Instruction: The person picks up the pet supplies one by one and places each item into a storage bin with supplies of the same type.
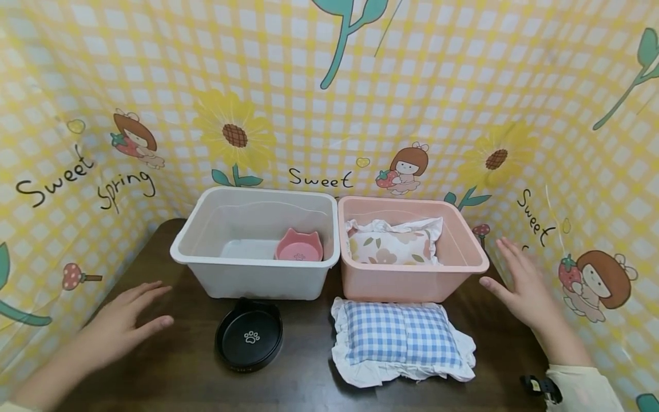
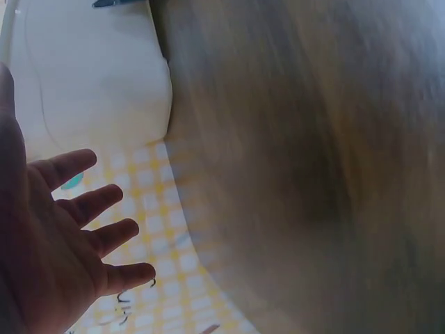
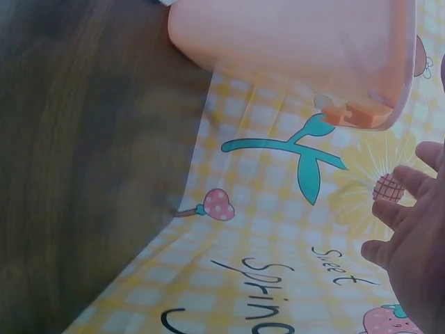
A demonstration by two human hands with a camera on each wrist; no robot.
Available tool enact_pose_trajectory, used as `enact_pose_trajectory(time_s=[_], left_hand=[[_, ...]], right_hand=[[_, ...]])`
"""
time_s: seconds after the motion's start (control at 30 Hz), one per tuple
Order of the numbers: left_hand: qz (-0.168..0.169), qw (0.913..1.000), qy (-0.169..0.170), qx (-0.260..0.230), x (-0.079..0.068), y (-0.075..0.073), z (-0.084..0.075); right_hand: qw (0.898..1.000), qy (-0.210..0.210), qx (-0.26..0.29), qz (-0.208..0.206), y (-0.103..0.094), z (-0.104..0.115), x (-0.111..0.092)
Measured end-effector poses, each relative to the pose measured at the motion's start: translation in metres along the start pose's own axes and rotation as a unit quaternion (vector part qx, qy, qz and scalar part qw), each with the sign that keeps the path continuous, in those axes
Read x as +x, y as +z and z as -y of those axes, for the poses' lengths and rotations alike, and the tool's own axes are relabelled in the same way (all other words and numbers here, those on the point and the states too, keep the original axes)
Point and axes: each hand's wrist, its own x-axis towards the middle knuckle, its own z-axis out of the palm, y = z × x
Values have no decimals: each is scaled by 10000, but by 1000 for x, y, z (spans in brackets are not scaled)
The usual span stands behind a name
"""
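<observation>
My left hand [image 1: 126, 320] hovers at the left of the table, fingers spread, holding nothing; its palm and fingers also show in the left wrist view. Nearest to it are a black pet bowl [image 1: 249, 337] with a paw print and the white bin [image 1: 257, 279]. A pink cat-eared bowl [image 1: 300, 245] lies inside that bin. On the other side, my right hand [image 1: 525, 289] is spread beside the pink bin [image 1: 396, 286], with no object in it. This bin holds a floral pillow [image 1: 393, 246]. In front of it lies a blue checked pillow [image 1: 404, 337] with white ruffles.
The dark wooden table [image 1: 304, 377] carries everything. The two bins stand side by side at its back edge. A yellow checked cloth [image 1: 288, 74] printed with flowers and lettering surrounds the table at the back and both sides. A black strap [image 1: 540, 388] circles the right wrist.
</observation>
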Motion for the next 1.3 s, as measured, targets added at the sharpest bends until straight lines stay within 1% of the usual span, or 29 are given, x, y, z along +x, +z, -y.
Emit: enact_pose_trajectory(time_s=[0.13, 0.2, 0.33, 0.4, 0.47, 0.6, 0.73, 0.83, 0.93, 1.13, 1.23, 1.3], left_hand=[[102, 9997, 0, -223, 2, 8, -10], [109, 9994, 31, -339, 3, 14, -13], [245, 9972, 69, -706, 4, 26, -20], [313, 9959, 74, -847, 6, 31, -24], [336, 9949, 74, -951, 8, 35, -28], [347, 9931, 180, -1109, 12, 42, -36], [409, 9908, 272, -1262, 18, 49, -45], [397, 9897, 181, -1364, 22, 55, -51], [338, 9891, 61, -1434, 26, 61, -57], [99, 9901, -202, -1387, 34, 69, -67], [43, 9878, -228, -1538, 39, 71, -73], [47, 9855, -257, -1677, 43, 73, -76]], right_hand=[[9992, 153, 378, -18, 2, 1, 1], [9981, 295, 538, 47, 4, 1, 2], [9939, 663, 832, 274, 10, 1, 5], [9941, 689, 764, 344, 13, 1, 6], [9962, 596, 522, 365, 16, 2, 8], [9988, 374, 133, 291, 22, 3, 12], [9976, 507, 390, 280, 27, 5, 14], [9952, 682, 636, 314, 30, 6, 16], [9931, 771, 824, 322, 35, 6, 18], [9886, 878, 1197, 261, 40, 8, 23], [9860, 982, 1329, 217, 41, 11, 24], [9852, 1089, 1309, 201, 41, 13, 24]])
